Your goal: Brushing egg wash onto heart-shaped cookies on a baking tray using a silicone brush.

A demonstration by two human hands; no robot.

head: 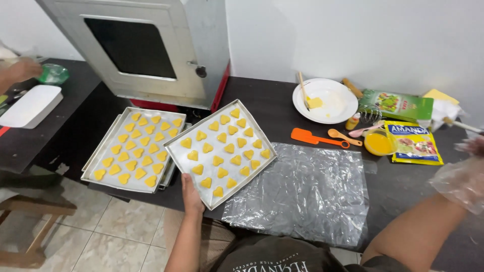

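My left hand (191, 195) grips the near edge of a metal baking tray (254, 173) that rests tilted on the dark table (272, 108). Several yellow heart-shaped cookies (218, 160) lie in rows on it. One corner of this tray overlaps a second tray (112, 138), filled with the same kind of yellow hearts (135, 152). My right hand (466, 174) is at the far right edge in a clear plastic glove, raised above the table and blurred; whether it holds anything is unclear.
A crinkled clear plastic sheet (302, 187) lies before me. Behind stand a metal oven (146, 50), a white plate (333, 108) with a brush, an orange spatula (312, 137), a cup of yellow liquid (379, 143), a yellow packet (417, 146) and a green box (398, 105). Another person's hand (20, 70) is at far left.
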